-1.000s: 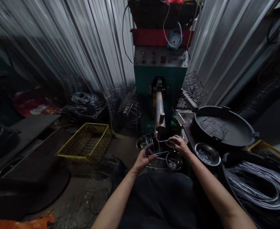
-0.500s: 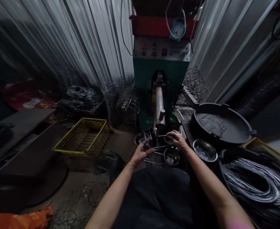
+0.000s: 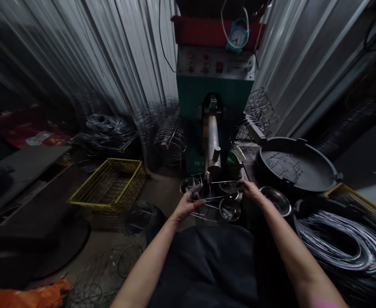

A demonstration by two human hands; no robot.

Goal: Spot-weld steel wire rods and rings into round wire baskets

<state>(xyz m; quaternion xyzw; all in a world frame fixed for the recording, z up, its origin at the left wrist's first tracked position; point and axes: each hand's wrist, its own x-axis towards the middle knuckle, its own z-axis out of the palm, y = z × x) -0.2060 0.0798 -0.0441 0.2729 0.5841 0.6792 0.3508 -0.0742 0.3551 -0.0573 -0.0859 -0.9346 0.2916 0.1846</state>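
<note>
My left hand [image 3: 189,203] has its fingers closed around the left side of a thin wire frame [image 3: 220,197], which spans the gap between my hands. At the frame's right end my right hand [image 3: 249,190] is pinched, its fingertips at the wire. The frame lies just under the tip of a metal machine arm [image 3: 212,143]; whether they touch I cannot tell. Beneath it sit a metal bowl of small pieces [image 3: 230,209] and, to the left, another round bowl [image 3: 188,185], partly covered by wires and my left hand.
The green machine [image 3: 191,98] stands in front, with a blue clock [image 3: 238,35] hanging on it. To the right are a black round pan [image 3: 303,167], a metal bowl [image 3: 276,200] and a wire coil [image 3: 342,239]. A yellow basket [image 3: 111,182] stands left.
My right hand has shifted right, exposing more of the wire and now covering part of the right-hand bowl. My left hand keeps its hold. The whole view has shifted slightly.
</note>
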